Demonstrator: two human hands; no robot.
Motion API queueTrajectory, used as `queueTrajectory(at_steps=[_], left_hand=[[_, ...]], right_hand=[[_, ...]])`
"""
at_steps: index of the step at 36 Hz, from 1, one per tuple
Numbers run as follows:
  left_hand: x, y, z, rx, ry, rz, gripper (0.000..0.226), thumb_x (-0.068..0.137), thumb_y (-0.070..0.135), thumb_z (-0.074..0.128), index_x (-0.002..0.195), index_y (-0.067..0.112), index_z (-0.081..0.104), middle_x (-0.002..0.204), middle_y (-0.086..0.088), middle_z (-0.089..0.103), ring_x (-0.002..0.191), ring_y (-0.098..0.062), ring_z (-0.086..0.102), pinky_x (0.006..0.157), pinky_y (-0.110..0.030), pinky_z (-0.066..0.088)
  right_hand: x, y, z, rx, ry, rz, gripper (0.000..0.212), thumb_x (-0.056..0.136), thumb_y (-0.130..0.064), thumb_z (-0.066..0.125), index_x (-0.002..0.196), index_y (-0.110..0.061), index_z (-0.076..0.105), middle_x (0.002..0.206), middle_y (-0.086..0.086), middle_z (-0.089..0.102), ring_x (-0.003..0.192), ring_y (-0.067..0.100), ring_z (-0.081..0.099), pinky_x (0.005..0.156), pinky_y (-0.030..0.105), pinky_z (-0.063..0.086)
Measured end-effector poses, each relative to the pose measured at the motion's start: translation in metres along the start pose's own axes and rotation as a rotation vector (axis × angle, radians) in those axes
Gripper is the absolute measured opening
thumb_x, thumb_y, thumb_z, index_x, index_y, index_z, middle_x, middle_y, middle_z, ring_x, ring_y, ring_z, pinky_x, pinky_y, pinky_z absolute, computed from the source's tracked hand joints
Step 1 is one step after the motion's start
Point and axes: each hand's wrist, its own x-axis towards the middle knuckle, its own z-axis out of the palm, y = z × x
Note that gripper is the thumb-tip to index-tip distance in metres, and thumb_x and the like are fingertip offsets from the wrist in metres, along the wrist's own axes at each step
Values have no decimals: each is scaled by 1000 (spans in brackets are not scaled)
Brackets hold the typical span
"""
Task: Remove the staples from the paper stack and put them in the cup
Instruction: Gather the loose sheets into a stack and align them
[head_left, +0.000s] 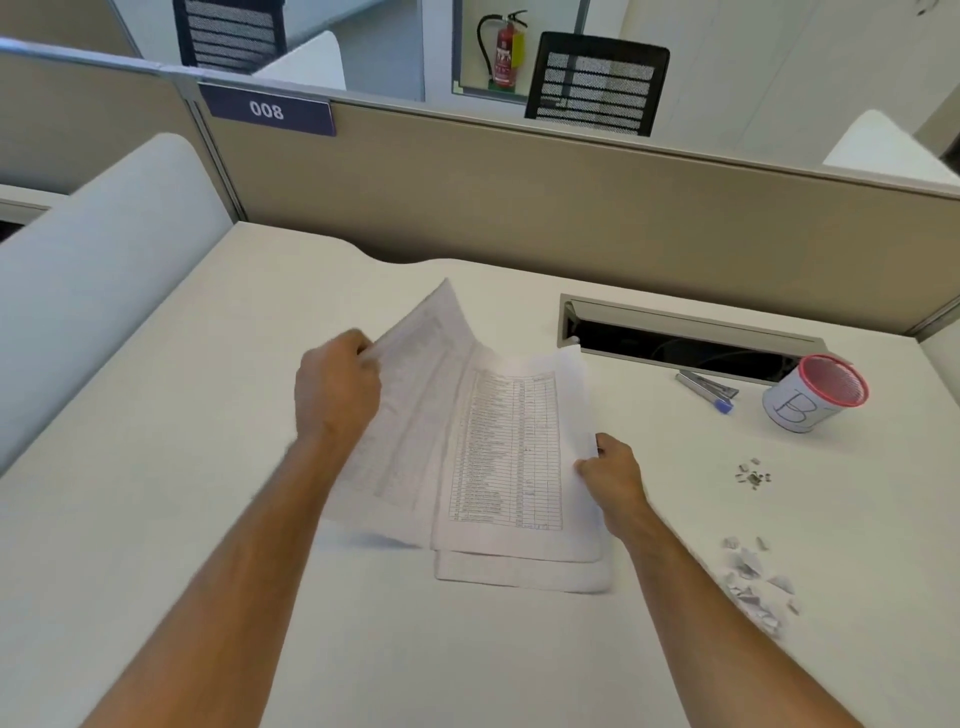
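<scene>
A stack of printed paper (511, 457) lies in the middle of the white desk (156, 519). My left hand (335, 387) grips the left edge of the upper sheets and lifts them, so they tilt up to the left. My right hand (613, 475) pinches the stack's right edge. A small heap of pulled staples (753, 475) lies on the desk to the right. Farther back on the right stands the red-rimmed mesh cup (813, 395) with a paper label marked B.
A staple remover with a blue tip (709, 389) lies left of the cup. Torn paper scraps (756, 582) are scattered near my right forearm. An open cable slot (685, 343) runs along the back of the desk, below the beige partition (519, 182).
</scene>
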Motion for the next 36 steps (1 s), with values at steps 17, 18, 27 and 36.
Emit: queueTrajectory(at_steps=[17, 18, 27, 36], left_hand=[[3, 52, -30, -867, -304, -235, 21, 81, -7, 78, 73, 6, 64, 76, -17, 69, 68, -26, 68, 71, -38, 61], [-2, 48, -17, -850, -344, -261, 22, 81, -8, 77, 72, 5, 63, 77, -18, 69, 69, -27, 68, 71, -39, 61], [-48, 13, 88, -433, -291, -306, 6, 86, 4, 70, 86, 9, 69, 88, -8, 73, 82, -29, 70, 74, -39, 59], [-61, -4, 130, -302, -327, -280, 12, 100, 6, 57, 110, 4, 64, 106, -9, 71, 84, -23, 67, 58, -21, 51]], right_hand=[[0, 4, -10, 203, -97, 48, 21, 77, 0, 61, 94, -2, 71, 101, 22, 74, 87, 34, 72, 84, 47, 59], [-5, 0, -11, 234, -111, 52, 16, 78, -3, 63, 91, 0, 71, 99, 23, 74, 82, 33, 72, 81, 48, 59], [-14, -13, -15, 310, -237, 147, 11, 92, -7, 66, 85, 0, 69, 78, 12, 69, 57, 20, 64, 56, 29, 54], [-8, 1, -4, 279, -181, 158, 37, 91, -37, 74, 116, -11, 68, 109, 7, 78, 100, 26, 75, 92, 47, 59]])
